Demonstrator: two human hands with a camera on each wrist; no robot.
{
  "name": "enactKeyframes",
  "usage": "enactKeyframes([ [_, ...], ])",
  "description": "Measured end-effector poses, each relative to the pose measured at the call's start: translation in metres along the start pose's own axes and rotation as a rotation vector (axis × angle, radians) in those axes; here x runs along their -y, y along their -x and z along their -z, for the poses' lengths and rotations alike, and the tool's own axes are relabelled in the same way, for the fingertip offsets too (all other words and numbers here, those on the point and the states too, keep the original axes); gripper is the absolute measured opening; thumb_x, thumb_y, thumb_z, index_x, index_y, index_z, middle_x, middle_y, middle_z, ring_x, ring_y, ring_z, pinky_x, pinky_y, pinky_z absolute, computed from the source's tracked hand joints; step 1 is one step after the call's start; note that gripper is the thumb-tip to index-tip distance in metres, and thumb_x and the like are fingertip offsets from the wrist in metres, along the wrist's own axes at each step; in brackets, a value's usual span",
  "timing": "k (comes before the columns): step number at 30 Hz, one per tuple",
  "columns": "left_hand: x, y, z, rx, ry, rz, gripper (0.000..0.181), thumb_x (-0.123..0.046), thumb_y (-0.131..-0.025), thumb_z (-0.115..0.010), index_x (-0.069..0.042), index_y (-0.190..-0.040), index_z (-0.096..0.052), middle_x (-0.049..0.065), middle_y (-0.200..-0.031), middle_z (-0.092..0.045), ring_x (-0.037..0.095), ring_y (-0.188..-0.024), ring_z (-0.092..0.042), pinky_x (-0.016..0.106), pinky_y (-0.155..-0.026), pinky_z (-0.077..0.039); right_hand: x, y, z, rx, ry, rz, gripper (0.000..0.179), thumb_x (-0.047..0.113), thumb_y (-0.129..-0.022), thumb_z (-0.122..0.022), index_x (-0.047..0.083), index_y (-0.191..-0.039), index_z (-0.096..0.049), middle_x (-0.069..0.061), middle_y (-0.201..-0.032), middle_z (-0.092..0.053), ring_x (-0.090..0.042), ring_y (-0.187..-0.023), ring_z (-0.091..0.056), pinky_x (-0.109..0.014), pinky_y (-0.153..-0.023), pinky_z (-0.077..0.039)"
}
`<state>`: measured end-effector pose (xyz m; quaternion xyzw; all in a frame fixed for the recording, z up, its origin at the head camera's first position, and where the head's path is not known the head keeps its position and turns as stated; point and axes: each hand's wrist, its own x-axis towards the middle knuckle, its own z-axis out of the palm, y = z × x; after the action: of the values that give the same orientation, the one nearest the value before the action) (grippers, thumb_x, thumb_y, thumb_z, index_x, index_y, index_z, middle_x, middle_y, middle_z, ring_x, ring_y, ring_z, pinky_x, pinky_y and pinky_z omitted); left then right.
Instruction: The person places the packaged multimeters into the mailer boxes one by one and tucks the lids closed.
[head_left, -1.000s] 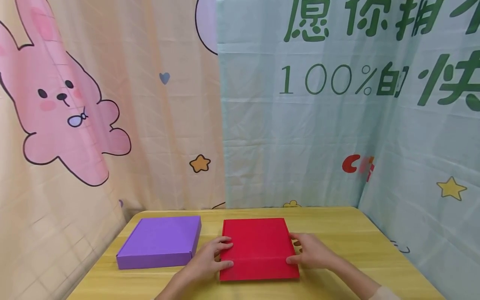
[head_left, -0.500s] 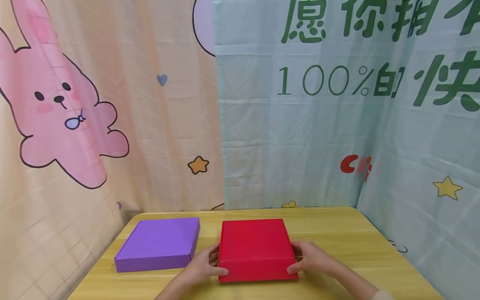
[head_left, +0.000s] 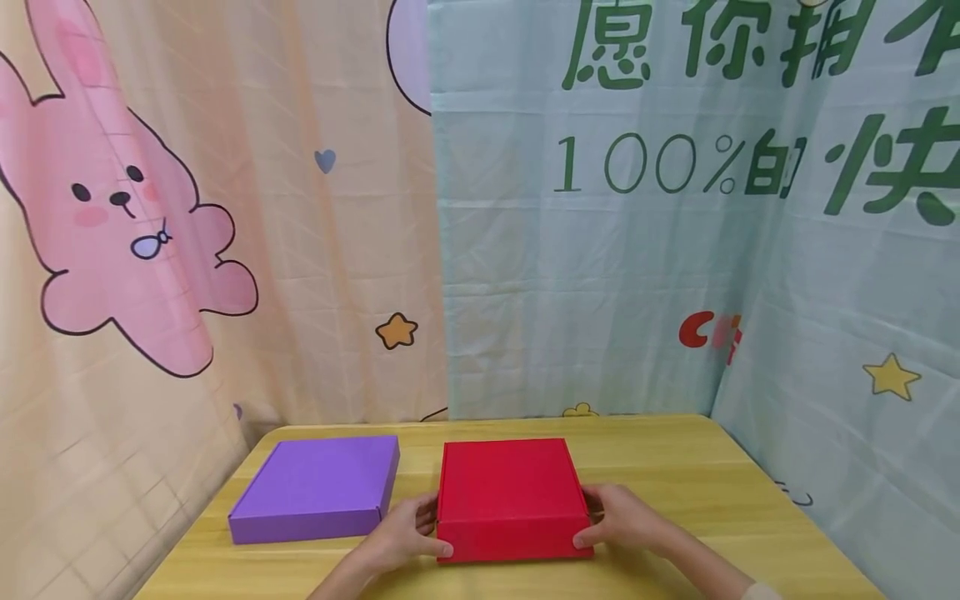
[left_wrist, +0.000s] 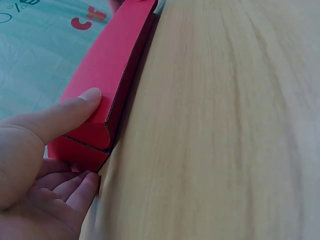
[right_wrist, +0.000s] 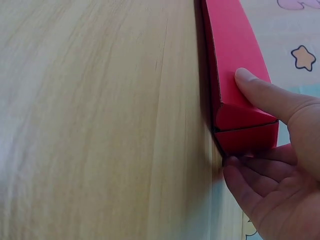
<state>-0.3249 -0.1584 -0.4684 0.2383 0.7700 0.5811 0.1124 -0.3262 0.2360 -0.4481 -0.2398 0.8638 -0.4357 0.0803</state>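
A red cardboard mailer box sits on the wooden table with its lid down and its front flap folded flat against the front. My left hand holds its front left corner. In the left wrist view the left thumb presses the front face while the fingers touch the side. At the opposite corner my right hand grips the box likewise, its thumb on the front face and its fingers along the side near the bottom edge.
A flat purple cardboard box, also with its lid down, lies to the left of the red one, close to my left hand. The wooden table ends at printed curtains behind and on both sides.
The red box's front flap has swung down from a slant to lie against the front. Both hands' fingers have slid lower along its sides, and over the last half second little has moved.
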Motion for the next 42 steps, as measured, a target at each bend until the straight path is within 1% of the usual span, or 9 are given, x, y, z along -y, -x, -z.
enactKeyframes([
  [3,0.001,0.0,-0.001,-0.014,-0.004,-0.006,0.087,0.004,-0.08,-0.087,0.026,-0.144,-0.033,0.037,-0.144,-0.048,0.051,-0.132,-0.049,0.051,-0.106,-0.046,-0.003,-0.001,-0.002,-0.009,0.016,0.004,0.061,0.014,-0.079,-0.092,-0.01,-0.128,-0.063,-0.004,-0.11,-0.073,-0.025,-0.1,-0.068,-0.038,-0.087,-0.059],
  [7,0.0,0.001,-0.001,-0.039,-0.034,-0.011,0.085,0.002,-0.079,-0.088,0.025,-0.142,-0.036,0.036,-0.14,-0.051,0.051,-0.13,-0.05,0.05,-0.105,-0.048,-0.005,-0.003,-0.002,-0.016,0.042,0.004,0.061,0.016,-0.079,-0.092,-0.008,-0.127,-0.064,-0.003,-0.109,-0.072,-0.025,-0.098,-0.068,-0.036,-0.084,-0.058],
  [12,-0.003,0.0,-0.003,-0.057,-0.073,0.01,0.082,0.0,-0.079,-0.089,0.022,-0.141,-0.04,0.032,-0.138,-0.054,0.05,-0.129,-0.052,0.05,-0.104,-0.049,-0.004,-0.004,-0.002,-0.022,0.079,0.016,0.058,0.018,-0.078,-0.093,-0.006,-0.124,-0.066,0.0,-0.105,-0.072,-0.023,-0.095,-0.067,-0.033,-0.081,-0.057],
  [16,-0.005,-0.002,-0.004,-0.066,-0.084,0.02,0.077,0.0,-0.08,-0.089,0.02,-0.139,-0.043,0.029,-0.135,-0.057,0.048,-0.126,-0.056,0.051,-0.102,-0.05,-0.004,-0.004,-0.003,-0.037,0.109,0.042,0.054,0.019,-0.079,-0.093,-0.004,-0.12,-0.068,0.003,-0.101,-0.072,-0.018,-0.09,-0.066,-0.03,-0.079,-0.057],
  [23,-0.003,-0.006,-0.006,-0.084,-0.092,-0.005,0.06,0.007,-0.081,-0.084,0.018,-0.13,-0.051,0.02,-0.123,-0.065,0.042,-0.117,-0.063,0.049,-0.097,-0.054,-0.008,-0.006,-0.004,-0.086,0.179,0.077,0.042,0.021,-0.077,-0.094,0.004,-0.109,-0.073,0.01,-0.09,-0.07,-0.011,-0.08,-0.062,-0.028,-0.072,-0.053],
  [28,-0.002,-0.007,-0.007,-0.1,-0.101,-0.019,0.056,0.008,-0.081,-0.084,0.019,-0.127,-0.053,0.02,-0.119,-0.067,0.043,-0.115,-0.064,0.048,-0.095,-0.055,-0.01,-0.008,-0.003,-0.104,0.193,0.106,0.036,0.02,-0.075,-0.095,0.005,-0.102,-0.075,0.01,-0.087,-0.071,-0.008,-0.076,-0.063,-0.026,-0.069,-0.053],
  [32,-0.004,-0.009,-0.008,-0.105,-0.13,-0.033,0.054,0.007,-0.081,-0.084,0.019,-0.125,-0.054,0.021,-0.117,-0.067,0.043,-0.114,-0.064,0.047,-0.095,-0.055,-0.012,-0.009,-0.002,-0.111,0.188,0.12,0.036,0.019,-0.075,-0.095,0.004,-0.102,-0.076,0.009,-0.087,-0.073,-0.008,-0.076,-0.064,-0.026,-0.068,-0.053],
  [38,-0.001,-0.019,-0.01,-0.113,-0.197,-0.044,0.055,0.002,-0.081,-0.086,0.016,-0.125,-0.056,0.022,-0.118,-0.067,0.044,-0.114,-0.065,0.048,-0.094,-0.055,-0.017,-0.011,0.004,-0.102,0.174,0.097,0.037,0.018,-0.077,-0.094,0.003,-0.106,-0.076,0.008,-0.09,-0.073,-0.012,-0.077,-0.065,-0.026,-0.069,-0.054],
  [42,0.0,-0.029,-0.014,-0.122,-0.196,-0.048,0.055,0.003,-0.08,-0.087,0.014,-0.124,-0.057,0.02,-0.118,-0.068,0.043,-0.115,-0.064,0.047,-0.095,-0.055,-0.024,-0.012,0.011,-0.103,0.192,0.1,0.038,0.02,-0.078,-0.093,0.004,-0.108,-0.076,0.008,-0.091,-0.073,-0.012,-0.079,-0.065,-0.027,-0.07,-0.055],
])
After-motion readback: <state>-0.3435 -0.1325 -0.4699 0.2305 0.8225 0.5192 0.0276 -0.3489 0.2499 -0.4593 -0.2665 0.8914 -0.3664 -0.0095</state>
